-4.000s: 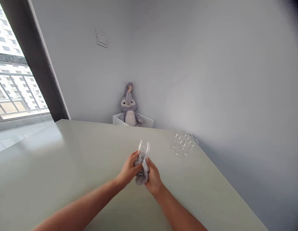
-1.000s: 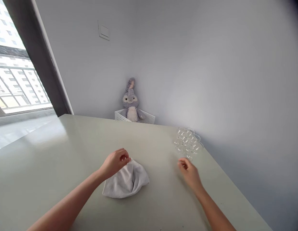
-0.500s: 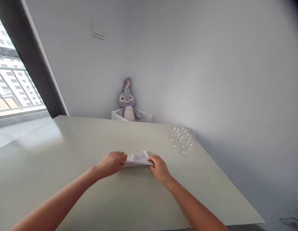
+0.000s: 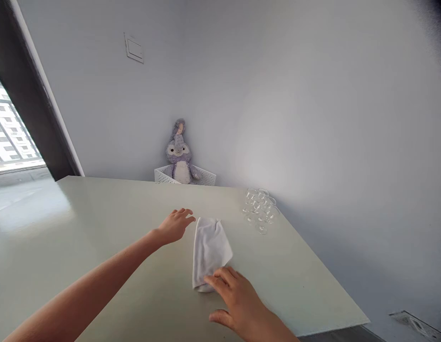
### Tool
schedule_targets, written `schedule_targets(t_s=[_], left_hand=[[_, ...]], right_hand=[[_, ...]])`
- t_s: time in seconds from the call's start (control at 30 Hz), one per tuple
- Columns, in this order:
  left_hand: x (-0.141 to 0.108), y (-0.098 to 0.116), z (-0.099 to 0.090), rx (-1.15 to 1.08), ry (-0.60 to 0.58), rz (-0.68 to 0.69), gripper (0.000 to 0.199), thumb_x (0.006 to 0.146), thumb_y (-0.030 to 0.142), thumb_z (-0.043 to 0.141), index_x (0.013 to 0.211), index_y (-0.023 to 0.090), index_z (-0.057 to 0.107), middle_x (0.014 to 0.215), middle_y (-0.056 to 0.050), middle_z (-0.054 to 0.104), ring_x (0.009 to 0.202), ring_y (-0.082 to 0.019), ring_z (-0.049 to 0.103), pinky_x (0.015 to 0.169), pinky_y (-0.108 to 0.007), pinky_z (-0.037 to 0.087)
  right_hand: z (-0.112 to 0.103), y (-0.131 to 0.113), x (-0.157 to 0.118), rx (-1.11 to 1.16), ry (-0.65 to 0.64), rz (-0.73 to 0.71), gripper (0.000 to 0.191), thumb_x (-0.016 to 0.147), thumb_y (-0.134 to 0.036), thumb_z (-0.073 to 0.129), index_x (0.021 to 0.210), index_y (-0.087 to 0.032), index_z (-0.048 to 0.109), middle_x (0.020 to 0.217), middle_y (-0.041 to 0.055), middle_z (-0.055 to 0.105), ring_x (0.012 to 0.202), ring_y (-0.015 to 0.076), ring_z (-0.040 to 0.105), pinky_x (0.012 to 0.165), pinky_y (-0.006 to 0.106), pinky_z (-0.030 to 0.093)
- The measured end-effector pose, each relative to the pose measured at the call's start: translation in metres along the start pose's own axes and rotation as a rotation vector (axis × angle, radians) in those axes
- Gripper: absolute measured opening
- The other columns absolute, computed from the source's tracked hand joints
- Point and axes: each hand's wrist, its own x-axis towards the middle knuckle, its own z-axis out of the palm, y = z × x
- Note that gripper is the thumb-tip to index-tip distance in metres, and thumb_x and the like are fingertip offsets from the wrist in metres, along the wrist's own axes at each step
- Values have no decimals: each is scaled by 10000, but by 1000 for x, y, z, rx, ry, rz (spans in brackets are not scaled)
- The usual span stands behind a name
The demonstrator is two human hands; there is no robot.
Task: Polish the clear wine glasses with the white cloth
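Note:
A white cloth (image 4: 210, 249) lies folded on the pale tabletop, its long side running away from me, with a few creases. My left hand (image 4: 175, 224) is just left of the cloth's far end, fingers apart and holding nothing. Over the near right corner of the cloth is my right hand (image 4: 234, 297), thumb spread away from the fingers. Its fingertips overlap the cloth's edge; whether they touch it I cannot tell.
Several stemmed clear glasses (image 4: 260, 209) stand close together near the table's right edge. Behind the table (image 4: 109, 213), a purple plush rabbit (image 4: 179, 156) sits in a white perforated basket (image 4: 207, 178) against the wall. A window and railing show at left.
Both hands have let go of the cloth, which was held crosswise between them. It now lies flat and lengthwise. My right hand has come nearer; the left has moved slightly farther away.

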Motion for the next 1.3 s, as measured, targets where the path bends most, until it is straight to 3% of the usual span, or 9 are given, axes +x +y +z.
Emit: schedule_targets(t_s=[0.2, 0.33, 0.47, 0.6, 0.73, 0.9, 1.03, 1.13, 1.3], left_hand=[[-35, 52, 2, -269, -4, -88, 161, 821, 174, 418, 874, 206, 567, 892, -37, 571, 850, -177, 507, 702, -292, 392], [-57, 90, 9, -363, -150, -9, 257, 700, 418, 625, 835, 218, 537, 842, -1, 557, 783, -168, 511, 641, -269, 379], [-69, 106, 23, -311, -242, -25, 306, 697, 476, 606, 817, 212, 511, 853, -7, 557, 779, -182, 516, 634, -275, 367], [-68, 105, 29, -264, -195, -107, 303, 770, 500, 490, 811, 201, 469, 810, -15, 562, 737, -187, 525, 615, -281, 357], [-63, 101, 30, -260, -138, -211, 143, 819, 322, 407, 743, 202, 424, 721, 1, 533, 636, -155, 510, 558, -260, 320], [-65, 88, 24, -414, 70, -412, 115, 756, 163, 361, 654, 207, 334, 626, 33, 427, 551, -110, 415, 521, -223, 289], [-78, 70, 20, -456, 39, -578, 113, 663, 96, 361, 652, 208, 347, 582, 42, 415, 560, -118, 412, 524, -220, 283], [-91, 62, 20, -372, 3, -543, 133, 635, 82, 368, 680, 203, 399, 695, 11, 498, 681, -144, 461, 605, -248, 326], [-104, 58, 19, -305, -7, -504, 129, 657, 81, 367, 685, 199, 411, 773, -16, 528, 750, -167, 459, 670, -278, 352]], right_hand=[[5, 39, -9, -38, 68, 352, 247, 819, -134, 431, 974, -246, 587, 893, 38, 603, 810, 190, 567, 667, 302, 457], [10, 52, -6, -75, -40, 237, 337, 722, -92, 527, 1009, -260, 583, 944, 35, 574, 870, 209, 531, 682, 311, 460], [19, 49, 5, -97, -42, 204, 238, 737, -39, 467, 754, -234, 602, 839, 20, 556, 791, 178, 510, 646, 284, 439], [13, 52, 27, -47, 42, 185, 212, 736, -35, 467, 766, -218, 570, 836, 17, 565, 800, 172, 489, 682, 288, 425], [-1, 49, 56, -41, 106, 112, 201, 736, -46, 463, 786, -211, 566, 803, 25, 582, 804, 186, 479, 717, 314, 407], [-11, 17, 66, -35, 230, 64, 222, 779, -70, 418, 854, -200, 582, 816, 48, 584, 828, 200, 482, 748, 330, 392], [-6, -6, 53, 134, -9, -117, 170, 827, -291, 509, 972, -242, 583, 915, 16, 610, 846, 173, 526, 752, 291, 409], [4, 6, 54, 176, -53, -33, 214, 851, -365, 482, 975, -238, 601, 918, 10, 625, 844, 156, 548, 743, 271, 423], [31, 58, 77, 130, 34, 170, 227, 853, -174, 423, 940, -202, 631, 981, 45, 622, 931, 179, 523, 823, 321, 409]])
